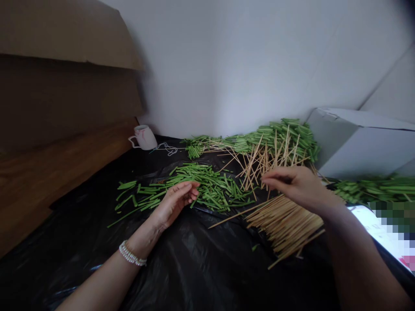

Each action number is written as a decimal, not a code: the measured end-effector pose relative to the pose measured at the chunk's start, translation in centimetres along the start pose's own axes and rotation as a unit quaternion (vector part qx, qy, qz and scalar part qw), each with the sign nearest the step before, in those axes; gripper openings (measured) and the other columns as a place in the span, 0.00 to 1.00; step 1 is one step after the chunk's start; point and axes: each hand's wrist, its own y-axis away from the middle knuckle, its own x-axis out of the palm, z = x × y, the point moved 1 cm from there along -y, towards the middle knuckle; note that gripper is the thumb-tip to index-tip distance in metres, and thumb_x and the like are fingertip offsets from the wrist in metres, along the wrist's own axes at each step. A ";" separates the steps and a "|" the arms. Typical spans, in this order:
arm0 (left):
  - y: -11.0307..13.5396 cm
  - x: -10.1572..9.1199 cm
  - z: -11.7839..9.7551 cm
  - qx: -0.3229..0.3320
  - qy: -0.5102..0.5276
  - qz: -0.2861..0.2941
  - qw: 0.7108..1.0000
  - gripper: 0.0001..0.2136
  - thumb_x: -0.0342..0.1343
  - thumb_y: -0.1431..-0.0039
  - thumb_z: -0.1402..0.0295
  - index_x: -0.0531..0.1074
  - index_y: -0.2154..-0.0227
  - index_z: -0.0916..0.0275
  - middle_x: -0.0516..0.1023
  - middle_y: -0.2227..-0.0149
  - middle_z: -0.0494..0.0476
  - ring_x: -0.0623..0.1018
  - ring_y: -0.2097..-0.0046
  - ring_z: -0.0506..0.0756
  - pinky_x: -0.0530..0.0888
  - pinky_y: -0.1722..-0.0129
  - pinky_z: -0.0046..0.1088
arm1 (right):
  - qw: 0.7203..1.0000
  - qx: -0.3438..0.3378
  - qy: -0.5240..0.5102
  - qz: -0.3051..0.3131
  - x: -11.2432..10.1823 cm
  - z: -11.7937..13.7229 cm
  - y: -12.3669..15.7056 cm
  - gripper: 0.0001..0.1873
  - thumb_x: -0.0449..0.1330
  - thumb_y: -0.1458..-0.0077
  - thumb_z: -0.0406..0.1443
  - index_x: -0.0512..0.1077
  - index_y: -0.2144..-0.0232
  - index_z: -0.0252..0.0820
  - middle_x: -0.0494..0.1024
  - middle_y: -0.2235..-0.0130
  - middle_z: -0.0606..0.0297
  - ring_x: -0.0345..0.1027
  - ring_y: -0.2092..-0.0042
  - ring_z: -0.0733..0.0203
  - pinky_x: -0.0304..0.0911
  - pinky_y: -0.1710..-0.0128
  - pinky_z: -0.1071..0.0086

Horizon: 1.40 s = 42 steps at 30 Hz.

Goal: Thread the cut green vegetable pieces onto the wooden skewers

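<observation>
My left hand point(180, 196), with a beaded bracelet point(131, 255) at the wrist, is at the near edge of a loose heap of cut green stems point(207, 183). Its fingers curl in toward the thumb, and whatever they may hold is hidden. Above a bundle of thin wooden skewers point(288, 222) hovers my right hand point(296, 185). Its fingers are stretched out, slightly apart from the thumb, with nothing visible between them. Behind it, skewers threaded with green stem pieces point(282, 131) are stacked against the wall, their bare ends point(256, 162) pointing toward me.
Black plastic sheeting point(181, 268) covers the work surface. A white mug point(145, 137) stands at the back left beside a white cord point(170, 149). Cardboard point(65, 86) rises at left; a white box point(363, 138) is at right. More green stems point(372, 188) and a lit screen point(369, 220) are near my right arm.
</observation>
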 end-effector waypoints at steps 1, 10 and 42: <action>0.0 0.0 0.0 -0.001 -0.003 0.004 1.000 0.11 0.61 0.44 0.64 0.79 0.62 0.67 0.77 0.69 0.57 0.74 0.69 0.49 0.71 0.66 0.22 | 0.998 -0.002 0.017 0.068 0.3 0.0 0.0 0.08 0.58 0.46 0.39 0.78 0.69 0.47 0.80 0.68 0.68 0.71 0.67 0.62 0.64 0.65 0.68; 0.0 0.0 0.0 -0.003 -0.014 0.016 1.000 0.11 0.61 0.44 0.64 0.79 0.63 0.66 0.78 0.69 0.58 0.74 0.69 0.49 0.70 0.65 0.23 | 0.907 0.071 0.324 0.258 2.9 -2.1 0.5 0.12 0.54 0.59 0.24 0.75 0.77 0.40 0.77 0.73 0.61 0.71 0.70 0.60 0.52 0.75 0.72; -0.8 -1.5 -0.4 0.065 -0.101 -0.113 0.986 0.11 0.65 0.50 0.62 0.80 0.67 0.65 0.78 0.71 0.56 0.73 0.71 0.50 0.68 0.68 0.24 | 0.924 -0.280 0.259 -0.011 10.7 4.1 2.2 0.20 0.49 0.41 0.26 0.68 0.48 0.40 0.75 0.66 0.62 0.65 0.69 0.62 0.55 0.69 0.69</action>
